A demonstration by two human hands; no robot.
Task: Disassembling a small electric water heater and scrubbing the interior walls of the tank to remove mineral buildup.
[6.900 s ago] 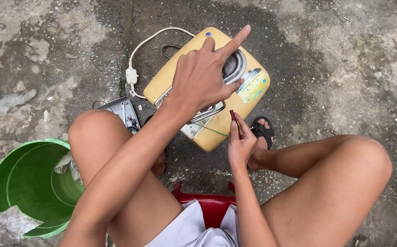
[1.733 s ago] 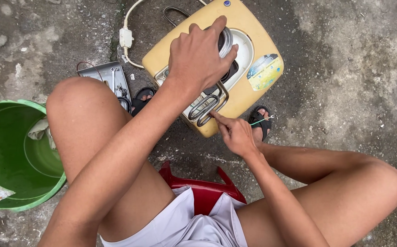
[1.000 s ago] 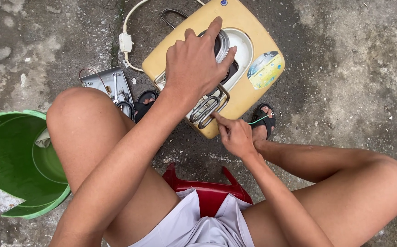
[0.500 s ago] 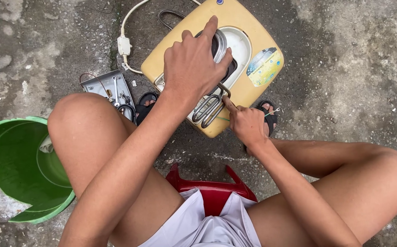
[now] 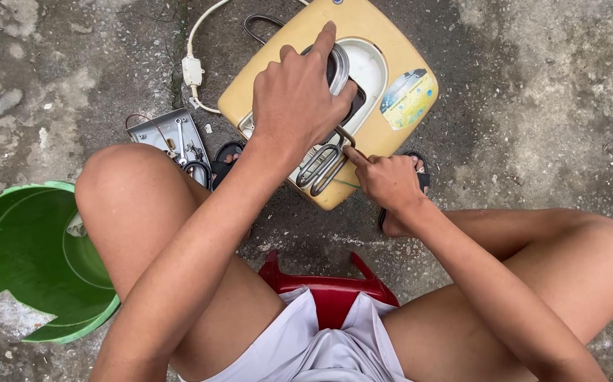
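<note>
We see the left hand (image 5: 299,106) pressed flat on top of the yellow box-shaped machine (image 5: 384,64), fingers spread and gripping its round opening; the machine lies on the concrete ground (image 5: 533,106) near the top edge, just in front of our knees; the right hand (image 5: 388,180) is curled, its pointing finger touching the bent metal heating coil (image 5: 318,166) at the machine's near edge; a broken green bucket (image 5: 24,262) sits by the left edge; a red stool (image 5: 328,286) is under us; a white cord (image 5: 195,71) lies beside the machine.
</note>
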